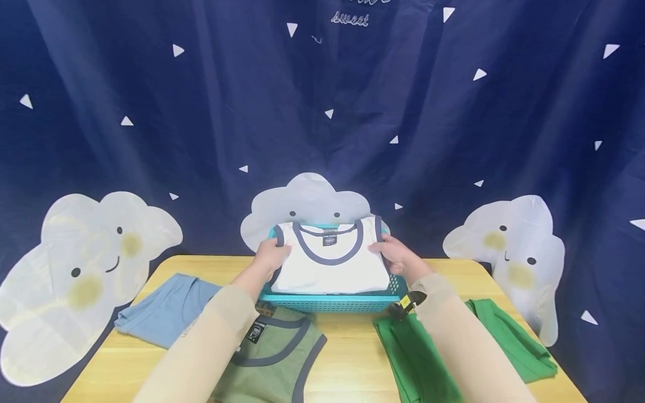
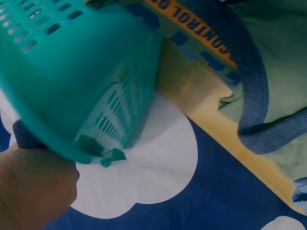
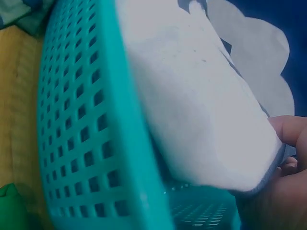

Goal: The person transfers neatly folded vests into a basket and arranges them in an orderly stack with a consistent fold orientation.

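A folded white tank top (image 1: 327, 277) with navy trim and a black neck label is tilted up inside a teal basket (image 1: 332, 304) at the back of the table. My left hand (image 1: 272, 254) grips its left shoulder, with the thumb in front. On the other side my right hand (image 1: 398, 258) pinches the right shoulder edge. In the right wrist view the white cloth (image 3: 192, 100) slopes down behind the basket's perforated wall (image 3: 76, 124). The left wrist view shows the left hand (image 2: 38, 184) only in part, at the basket rim; its fingertips are hidden.
A green-grey tank top (image 1: 274, 347) with navy trim lies in front of the basket. Left of it is a folded blue garment (image 1: 168, 310). Green garments (image 1: 514, 341) lie on the right of the wooden table (image 1: 342, 358). A dark blue curtain (image 1: 282, 101) hangs behind.
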### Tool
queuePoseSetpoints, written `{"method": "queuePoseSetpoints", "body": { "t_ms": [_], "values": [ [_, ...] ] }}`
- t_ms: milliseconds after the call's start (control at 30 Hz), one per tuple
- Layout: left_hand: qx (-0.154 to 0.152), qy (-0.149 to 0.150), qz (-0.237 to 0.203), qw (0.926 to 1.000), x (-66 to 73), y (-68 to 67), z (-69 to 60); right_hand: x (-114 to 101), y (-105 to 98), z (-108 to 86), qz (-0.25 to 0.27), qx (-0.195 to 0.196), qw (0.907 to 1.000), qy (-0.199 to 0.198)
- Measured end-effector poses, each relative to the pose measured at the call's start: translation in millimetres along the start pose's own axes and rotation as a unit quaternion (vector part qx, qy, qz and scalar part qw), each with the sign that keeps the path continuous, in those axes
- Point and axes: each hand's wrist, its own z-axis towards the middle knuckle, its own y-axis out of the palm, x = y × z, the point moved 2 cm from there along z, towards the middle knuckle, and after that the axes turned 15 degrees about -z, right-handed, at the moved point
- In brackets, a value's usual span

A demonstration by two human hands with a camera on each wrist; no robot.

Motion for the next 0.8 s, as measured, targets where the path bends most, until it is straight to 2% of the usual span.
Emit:
{"method": "queuePoseSetpoints", "body": {
  "t_ms": [233,433,567,800],
  "values": [
    [-0.016,-0.003,0.034,0.9993,-13.1,10.6,1.1,15.3,3.9,7.8,-0.036,0.037,0.998,0.035],
    [-0.003,0.005,0.053,0.9986,-25.0,16.7,4.0,24.4,12.8,13.7,-0.055,0.053,0.9957,0.053],
    [0.006,0.023,0.066,0.9975,-29.0,19.2,4.1,27.9,16.3,15.4,-0.065,0.057,0.9948,0.055],
    [0.014,0.044,0.112,0.9926,-36.5,26.1,6.0,31.0,22.8,15.8,-0.129,0.086,0.9864,0.055]
  ]
}}
